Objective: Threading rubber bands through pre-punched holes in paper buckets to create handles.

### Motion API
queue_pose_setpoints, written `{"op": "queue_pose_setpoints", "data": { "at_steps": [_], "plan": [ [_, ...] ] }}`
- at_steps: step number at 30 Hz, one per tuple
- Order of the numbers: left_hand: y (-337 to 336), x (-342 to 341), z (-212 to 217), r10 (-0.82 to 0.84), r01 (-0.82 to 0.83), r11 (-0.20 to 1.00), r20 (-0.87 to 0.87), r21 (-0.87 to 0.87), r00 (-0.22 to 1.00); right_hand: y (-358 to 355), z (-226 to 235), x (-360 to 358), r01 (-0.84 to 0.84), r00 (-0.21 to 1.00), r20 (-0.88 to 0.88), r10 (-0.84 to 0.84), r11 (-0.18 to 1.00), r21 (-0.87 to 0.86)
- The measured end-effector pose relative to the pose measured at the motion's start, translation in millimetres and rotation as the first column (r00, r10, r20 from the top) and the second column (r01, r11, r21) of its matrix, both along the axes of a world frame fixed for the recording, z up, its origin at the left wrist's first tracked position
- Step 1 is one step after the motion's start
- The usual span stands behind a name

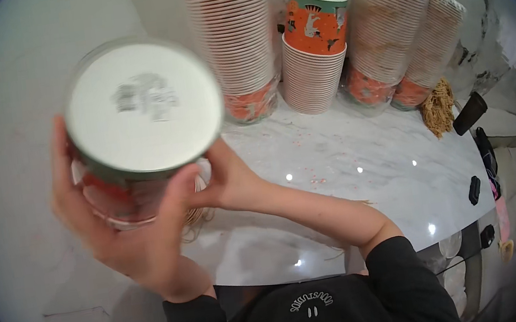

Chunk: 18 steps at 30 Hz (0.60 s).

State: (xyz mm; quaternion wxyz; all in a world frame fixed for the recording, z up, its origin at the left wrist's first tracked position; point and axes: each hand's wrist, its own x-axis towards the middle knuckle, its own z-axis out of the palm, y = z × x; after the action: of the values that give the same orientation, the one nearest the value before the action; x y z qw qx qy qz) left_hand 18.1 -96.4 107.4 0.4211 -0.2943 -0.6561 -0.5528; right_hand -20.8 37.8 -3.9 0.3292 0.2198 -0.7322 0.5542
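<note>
Paper cup (137, 131), base toward you, gripped in your left hand (131, 236).
Right hand (228, 181) pinches its lower edge w/ noodle strands (195, 218); keep cup steady, fingers clear.

cup (137, 131) front-left, above counter (363, 167) | cup stacks (316, 55) behind | noodles (438, 108), perhaps, right of stacks

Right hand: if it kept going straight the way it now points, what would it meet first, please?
The right hand points left, toward the cup held up in the left hand. It would probably meet that cup's lower side first; its fingertips are hidden behind it, so depth is uncertain.
</note>
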Motion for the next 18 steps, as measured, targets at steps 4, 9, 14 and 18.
{"op": "queue_pose_setpoints", "data": {
  "at_steps": [4, 9, 14, 18],
  "plan": [
    [-43.0, -28.4, -13.6, 0.236, -0.233, 0.971, 0.078, -0.054, 0.968, -31.4, 3.7, -9.4, -0.091, 0.989, 0.104, 0.102, 0.99, -0.107],
    [-81.0, -71.1, -89.6, 0.175, -0.105, 0.975, 0.382, -0.196, 0.908, -22.2, -39.5, -36.9, -0.001, 0.989, 0.145, 0.001, 1.0, -0.005],
    [-101.7, -87.0, -158.8, 0.01, 0.023, 0.997, 0.416, -0.074, 0.909, -35.4, -42.4, -36.1, -0.012, 0.994, 0.107, 0.016, 0.999, -0.041],
    [-101.1, -89.0, -148.8, -0.093, 0.035, 0.992, 0.521, 0.121, 0.849, -32.6, -28.6, -37.5, 0.023, 1.0, -0.007, -0.024, 0.999, -0.049]
  ]
}}
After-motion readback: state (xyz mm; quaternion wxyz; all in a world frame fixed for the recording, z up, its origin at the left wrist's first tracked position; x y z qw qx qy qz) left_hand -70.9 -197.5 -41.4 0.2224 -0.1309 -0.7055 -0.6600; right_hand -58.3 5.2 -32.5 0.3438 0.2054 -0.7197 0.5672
